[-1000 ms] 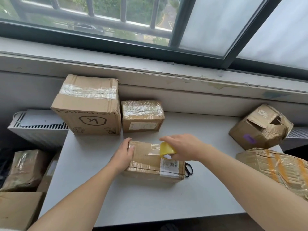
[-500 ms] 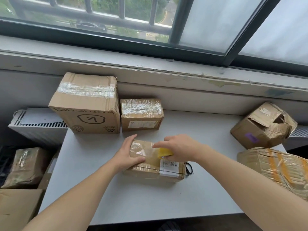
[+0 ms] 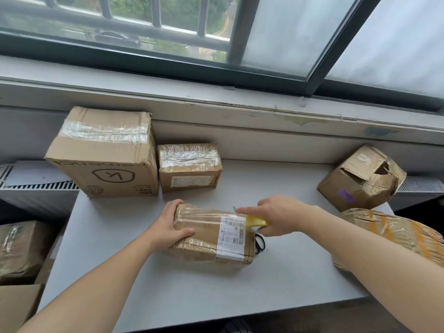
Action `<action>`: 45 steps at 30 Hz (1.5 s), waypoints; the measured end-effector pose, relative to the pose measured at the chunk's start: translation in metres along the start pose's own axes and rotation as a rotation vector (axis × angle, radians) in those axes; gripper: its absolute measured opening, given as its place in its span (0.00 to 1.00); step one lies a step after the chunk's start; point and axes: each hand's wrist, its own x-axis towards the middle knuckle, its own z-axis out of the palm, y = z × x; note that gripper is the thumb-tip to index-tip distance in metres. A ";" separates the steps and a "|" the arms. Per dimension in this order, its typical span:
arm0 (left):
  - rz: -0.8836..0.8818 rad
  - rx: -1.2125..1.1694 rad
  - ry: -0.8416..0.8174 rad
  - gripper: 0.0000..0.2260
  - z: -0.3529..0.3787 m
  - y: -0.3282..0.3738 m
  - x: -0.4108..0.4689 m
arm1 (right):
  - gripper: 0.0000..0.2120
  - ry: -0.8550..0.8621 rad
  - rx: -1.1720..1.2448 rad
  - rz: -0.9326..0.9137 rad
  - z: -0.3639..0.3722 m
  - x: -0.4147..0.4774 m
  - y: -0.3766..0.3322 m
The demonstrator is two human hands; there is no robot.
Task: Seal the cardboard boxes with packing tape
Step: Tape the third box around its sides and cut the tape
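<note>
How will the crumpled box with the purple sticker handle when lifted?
The crumpled box likely gives under a squeeze, since its walls are creased and dented. Its torn top may gape or tear further, so lifting from underneath seems safer.

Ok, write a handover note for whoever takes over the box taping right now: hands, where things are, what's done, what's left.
Left hand grips the left end of the middle box, steadying it on the table.
Right hand holds the yellow tape roll at that box's right end; a glossy strip looks laid along its top.
Done: the large box and the small box at the back carry tape across their tops.
Left: finish and cut this strip; the torn box at right gapes open.
Dark loops, perhaps scissors, lie by the middle box's right end.
</note>
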 end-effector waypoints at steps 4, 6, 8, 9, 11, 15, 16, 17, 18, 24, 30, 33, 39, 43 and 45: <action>-0.013 0.011 -0.012 0.33 0.000 0.000 0.000 | 0.31 -0.016 0.024 0.014 0.015 0.001 0.002; -0.026 0.022 -0.022 0.33 -0.001 0.000 0.001 | 0.32 -0.061 0.020 0.048 0.018 -0.003 0.010; -0.035 0.029 -0.022 0.34 -0.001 0.000 0.002 | 0.33 -0.089 0.016 0.071 0.019 -0.010 0.017; -0.038 0.026 -0.018 0.34 -0.001 0.001 0.002 | 0.33 -0.075 0.013 0.070 0.021 -0.013 0.018; -0.044 0.018 -0.014 0.34 -0.002 0.002 0.002 | 0.33 -0.009 0.008 0.049 0.026 -0.018 0.018; -0.053 0.028 -0.048 0.40 -0.004 0.003 -0.002 | 0.29 0.070 0.034 -0.008 0.048 -0.023 0.017; -0.018 0.061 -0.052 0.42 -0.005 0.004 -0.002 | 0.28 0.074 0.032 -0.010 0.054 -0.024 0.018; 0.045 0.124 -0.047 0.43 -0.006 0.006 -0.002 | 0.28 0.078 0.024 -0.004 0.059 -0.025 0.017; 0.120 0.218 -0.045 0.45 -0.006 0.008 -0.001 | 0.28 0.079 0.015 0.010 0.062 -0.026 0.015; 0.245 0.724 -0.272 0.63 -0.005 0.034 0.004 | 0.26 0.059 -0.014 0.042 0.061 -0.024 0.012; 0.259 0.857 -0.301 0.65 -0.010 0.033 0.001 | 0.26 0.080 -0.021 0.055 0.067 -0.026 0.009; 0.255 0.804 -0.274 0.63 -0.011 0.033 0.000 | 0.25 0.128 0.028 0.060 0.074 -0.031 0.013; 0.294 0.779 -0.225 0.61 -0.011 0.033 0.002 | 0.27 0.250 0.094 0.011 0.080 -0.040 0.017; 0.308 0.771 -0.215 0.61 -0.009 0.034 0.003 | 0.27 0.265 0.102 0.021 0.082 -0.042 0.019; 0.324 0.759 -0.198 0.61 -0.009 0.032 0.003 | 0.27 0.250 0.086 0.042 0.083 -0.039 0.017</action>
